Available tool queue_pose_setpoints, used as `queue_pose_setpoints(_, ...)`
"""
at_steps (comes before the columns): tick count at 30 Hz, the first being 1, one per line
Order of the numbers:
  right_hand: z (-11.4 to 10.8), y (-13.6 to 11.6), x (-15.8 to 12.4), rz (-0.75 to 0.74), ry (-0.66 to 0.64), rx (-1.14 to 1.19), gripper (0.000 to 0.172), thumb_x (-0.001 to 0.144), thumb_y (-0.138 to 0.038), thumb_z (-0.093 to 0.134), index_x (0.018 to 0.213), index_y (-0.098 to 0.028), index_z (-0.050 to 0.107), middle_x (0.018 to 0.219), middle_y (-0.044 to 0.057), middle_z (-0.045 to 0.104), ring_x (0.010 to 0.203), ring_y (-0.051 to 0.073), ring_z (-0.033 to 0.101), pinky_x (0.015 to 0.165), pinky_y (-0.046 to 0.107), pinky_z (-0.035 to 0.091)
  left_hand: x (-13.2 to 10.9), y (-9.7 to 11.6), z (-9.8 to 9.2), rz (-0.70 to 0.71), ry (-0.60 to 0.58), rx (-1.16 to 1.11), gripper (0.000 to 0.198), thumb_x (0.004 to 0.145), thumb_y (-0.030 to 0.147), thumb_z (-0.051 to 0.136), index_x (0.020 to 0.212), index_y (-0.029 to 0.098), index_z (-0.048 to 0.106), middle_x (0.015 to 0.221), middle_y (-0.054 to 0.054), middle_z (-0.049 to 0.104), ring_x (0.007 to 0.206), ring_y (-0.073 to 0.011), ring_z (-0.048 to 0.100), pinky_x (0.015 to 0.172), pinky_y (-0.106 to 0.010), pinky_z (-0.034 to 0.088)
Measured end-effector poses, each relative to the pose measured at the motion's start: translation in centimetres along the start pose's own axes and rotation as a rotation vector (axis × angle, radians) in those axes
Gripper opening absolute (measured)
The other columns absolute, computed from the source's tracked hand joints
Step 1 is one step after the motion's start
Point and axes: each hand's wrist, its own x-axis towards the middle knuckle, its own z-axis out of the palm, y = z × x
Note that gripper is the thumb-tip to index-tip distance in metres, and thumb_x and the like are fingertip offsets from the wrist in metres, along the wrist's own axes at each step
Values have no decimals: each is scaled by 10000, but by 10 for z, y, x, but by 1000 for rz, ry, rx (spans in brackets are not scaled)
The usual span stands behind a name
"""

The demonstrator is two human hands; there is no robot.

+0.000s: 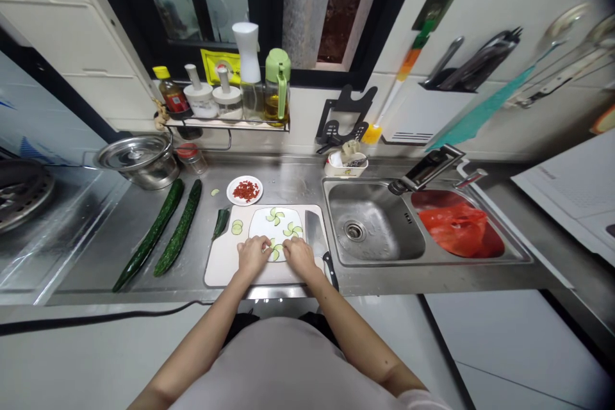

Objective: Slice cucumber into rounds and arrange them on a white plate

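Note:
A white plate (259,223) on the cutting board (223,262) carries three pinwheels of thin cucumber slices (275,216). At the nearest pinwheel, my left hand (254,257) pinches a slice at its left edge. My right hand (300,259) bends over the plate's right edge, fingertips together beside the same slices; anything between them is too small to make out. On the board's left lie round cucumber slices (237,227) and a cut cucumber end (221,223). A knife (316,234) with a black handle lies along the right side.
Two whole cucumbers (151,237) lie to the left, near a lidded steel pot (139,160). Behind the board is a small dish (230,195) of chopped red pieces. At right, a double sink (379,259) holds a red plastic bag (456,227). Bottles and jars stand on a shelf (230,124).

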Motion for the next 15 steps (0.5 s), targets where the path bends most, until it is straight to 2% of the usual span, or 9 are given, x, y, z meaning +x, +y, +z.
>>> queue_pose_setpoints(8,-8,4,-3,31,59,85,278,939,-261,398,1050,-195,644,1062,82,635,970,181,550,755,255,366,2,-5,-7,-32,51,-41,191,833,322,509,923,256,665,951,-39,683,986,-234,569,858,-363,310)
queue_pose_setpoints(15,-11,11,-8,33,154,195,248,919,-235,422,984,-194,658,966,56,655,874,163,560,697,236,345,10,-39,-23,-196,249,-82,219,814,335,505,948,253,659,929,-41,692,946,-242,600,869,-381,330)
